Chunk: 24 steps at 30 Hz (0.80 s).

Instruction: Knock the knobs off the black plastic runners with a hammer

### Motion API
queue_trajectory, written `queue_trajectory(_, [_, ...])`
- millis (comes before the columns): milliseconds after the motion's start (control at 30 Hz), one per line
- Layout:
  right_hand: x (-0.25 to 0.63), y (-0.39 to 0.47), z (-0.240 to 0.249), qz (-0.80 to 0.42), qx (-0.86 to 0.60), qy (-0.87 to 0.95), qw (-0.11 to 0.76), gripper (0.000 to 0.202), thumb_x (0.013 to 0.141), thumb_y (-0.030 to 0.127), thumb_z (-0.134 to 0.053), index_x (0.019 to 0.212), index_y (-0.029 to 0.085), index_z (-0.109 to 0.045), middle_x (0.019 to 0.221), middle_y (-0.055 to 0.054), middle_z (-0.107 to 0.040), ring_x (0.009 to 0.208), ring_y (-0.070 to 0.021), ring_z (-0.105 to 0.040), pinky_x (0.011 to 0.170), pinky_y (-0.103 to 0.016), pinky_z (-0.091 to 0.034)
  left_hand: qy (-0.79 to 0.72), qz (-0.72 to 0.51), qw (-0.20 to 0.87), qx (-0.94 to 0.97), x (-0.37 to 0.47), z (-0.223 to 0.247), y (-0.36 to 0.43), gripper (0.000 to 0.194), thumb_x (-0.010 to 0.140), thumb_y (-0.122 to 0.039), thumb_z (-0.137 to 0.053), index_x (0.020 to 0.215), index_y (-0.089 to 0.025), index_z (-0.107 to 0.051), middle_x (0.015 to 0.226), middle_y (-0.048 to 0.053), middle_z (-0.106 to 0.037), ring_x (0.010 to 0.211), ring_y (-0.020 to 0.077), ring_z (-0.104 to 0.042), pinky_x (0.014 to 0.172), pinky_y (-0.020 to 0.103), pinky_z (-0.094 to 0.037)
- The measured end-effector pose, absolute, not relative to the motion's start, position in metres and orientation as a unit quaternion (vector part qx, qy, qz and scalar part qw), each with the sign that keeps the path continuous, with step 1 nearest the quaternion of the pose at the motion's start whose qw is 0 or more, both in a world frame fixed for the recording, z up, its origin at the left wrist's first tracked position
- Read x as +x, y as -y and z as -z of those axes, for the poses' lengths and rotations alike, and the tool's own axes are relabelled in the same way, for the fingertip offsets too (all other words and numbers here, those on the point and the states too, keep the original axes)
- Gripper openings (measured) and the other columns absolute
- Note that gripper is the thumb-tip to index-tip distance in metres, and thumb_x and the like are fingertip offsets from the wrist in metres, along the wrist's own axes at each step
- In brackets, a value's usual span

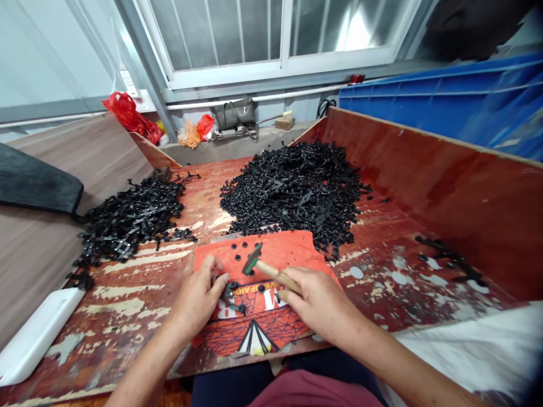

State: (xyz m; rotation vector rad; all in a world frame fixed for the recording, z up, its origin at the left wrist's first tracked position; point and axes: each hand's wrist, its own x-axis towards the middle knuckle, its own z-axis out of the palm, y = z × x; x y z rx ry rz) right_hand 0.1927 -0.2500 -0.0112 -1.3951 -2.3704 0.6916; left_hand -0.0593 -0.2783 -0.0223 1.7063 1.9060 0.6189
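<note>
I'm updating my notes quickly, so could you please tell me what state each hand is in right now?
Left hand: curled beside a small black part; whether it grips cannot be told.
Right hand: closed, holding a hammer.

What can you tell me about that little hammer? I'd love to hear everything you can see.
The hammer has a slim, dark head with green on it and a pale, wood-looking handle. The person's right grip is closed around the handle's lower end. It slants over the orange-red printed cloth, head up and left in the picture. Whether the head touches anything is unclear.
</note>
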Motion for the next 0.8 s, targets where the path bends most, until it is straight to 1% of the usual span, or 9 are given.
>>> queue_trajectory(67, [0.184, 0.253, 0.019, -0.228, -0.487, 0.831, 0.143, 0.006, 0.085, 0.022, -0.061, 0.079, 0.022, -0.062, 0.079, 0.001, -0.066, 0.067, -0.0143, -0.059, 0.058, -0.024, -0.033, -0.706, -0.258, 0.251, 0.61, -0.065, 0.024, 0.288, 0.014, 0.09, -0.037, -0.049, 0.091, -0.025, -0.044, 0.059, -0.008, -0.05, 0.057, 0.0173, -0.052, 0.059, 0.026, -0.033])
queue_trajectory(167, [0.177, 0.256, 0.026, -0.208, -0.49, 0.836, 0.132, 0.007, 0.084, 0.017, -0.058, 0.08, 0.021, -0.062, 0.079, -0.001, -0.065, 0.068, -0.0165, -0.06, 0.059, -0.027, -0.032, -0.708, -0.312, 0.261, 0.577, -0.074, 0.03, 0.304, 0.017, 0.088, -0.04, -0.053, 0.091, -0.025, -0.044, 0.058, -0.009, -0.045, 0.054, 0.0145, -0.047, 0.056, 0.024, -0.031])
queue_trajectory(367, [0.171, 0.249, 0.008, -0.182, -0.47, 0.857, 0.107, 0.013, 0.087, 0.016, -0.051, 0.082, 0.021, -0.063, 0.082, -0.001, -0.064, 0.073, -0.0173, -0.062, 0.064, -0.028, -0.036, -0.725, -0.329, 0.219, 0.565, -0.074, 0.044, 0.31, 0.018, 0.087, -0.038, -0.055, 0.094, -0.024, -0.046, 0.063, -0.008, -0.048, 0.059, 0.015, -0.051, 0.059, 0.025, -0.037])
queue_trajectory(467, [0.154, 0.241, -0.006, -0.147, -0.445, 0.88, 0.078, 0.014, 0.086, 0.016, -0.051, 0.085, 0.021, -0.063, 0.087, -0.002, -0.066, 0.077, -0.0182, -0.063, 0.066, -0.028, -0.038, -0.732, -0.335, 0.151, 0.573, -0.072, 0.043, 0.308, 0.032, 0.086, -0.04, -0.058, 0.111, -0.022, -0.048, 0.086, 0.001, -0.061, 0.08, 0.0204, -0.061, 0.074, 0.031, -0.045])
queue_trajectory(533, [0.138, 0.235, -0.013, -0.136, -0.431, 0.889, 0.068, 0.015, 0.084, 0.016, -0.051, 0.088, 0.021, -0.065, 0.091, -0.004, -0.068, 0.079, -0.0193, -0.064, 0.068, -0.029, -0.04, -0.742, -0.341, 0.063, 0.574, -0.075, 0.042, 0.314, 0.048, 0.083, -0.043, -0.062, 0.122, -0.02, -0.047, 0.11, 0.009, -0.061, 0.103, 0.0269, -0.059, 0.089, 0.04, -0.045])
queue_trajectory(600, [0.122, 0.23, -0.016, -0.133, -0.427, 0.893, 0.059, 0.018, 0.084, 0.017, -0.051, 0.092, 0.02, -0.067, 0.094, -0.007, -0.069, 0.081, -0.0211, -0.065, 0.07, -0.031, -0.042, -0.761, -0.331, -0.009, 0.557, -0.08, 0.043, 0.326, 0.055, 0.081, -0.048, -0.063, 0.124, -0.018, -0.048, 0.119, 0.014, -0.058, 0.112, 0.0314, -0.055, 0.096, 0.044, -0.042])
queue_trajectory(633, [0.115, 0.228, -0.016, -0.132, -0.425, 0.894, 0.051, 0.02, 0.084, 0.017, -0.051, 0.094, 0.019, -0.068, 0.096, -0.009, -0.07, 0.082, -0.0223, -0.065, 0.072, -0.032, -0.043, -0.777, -0.319, -0.017, 0.542, -0.082, 0.043, 0.334, 0.052, 0.082, -0.051, -0.061, 0.121, -0.018, -0.05, 0.114, 0.013, -0.06, 0.108, 0.0314, -0.057, 0.093, 0.044, -0.044])
queue_trajectory(700, [0.101, 0.223, -0.016, -0.137, -0.418, 0.897, 0.033, 0.023, 0.084, 0.018, -0.051, 0.095, 0.017, -0.071, 0.096, -0.012, -0.072, 0.084, -0.0243, -0.067, 0.074, -0.034, -0.044, -0.81, -0.289, 0.02, 0.51, -0.085, 0.045, 0.349, 0.042, 0.085, -0.054, -0.055, 0.112, -0.021, -0.054, 0.091, 0.006, -0.065, 0.087, 0.0273, -0.064, 0.078, 0.037, -0.048])
queue_trajectory(800, [0.085, 0.215, -0.015, -0.155, -0.405, 0.901, 0.003, 0.02, 0.083, 0.021, -0.057, 0.091, 0.018, -0.075, 0.091, -0.013, -0.075, 0.085, -0.0254, -0.068, 0.075, -0.033, -0.045, -0.823, -0.248, 0.115, 0.499, -0.08, 0.046, 0.36, 0.035, 0.09, -0.055, -0.046, 0.105, -0.025, -0.056, 0.059, -0.004, -0.055, 0.059, 0.0206, -0.061, 0.059, 0.028, -0.042])
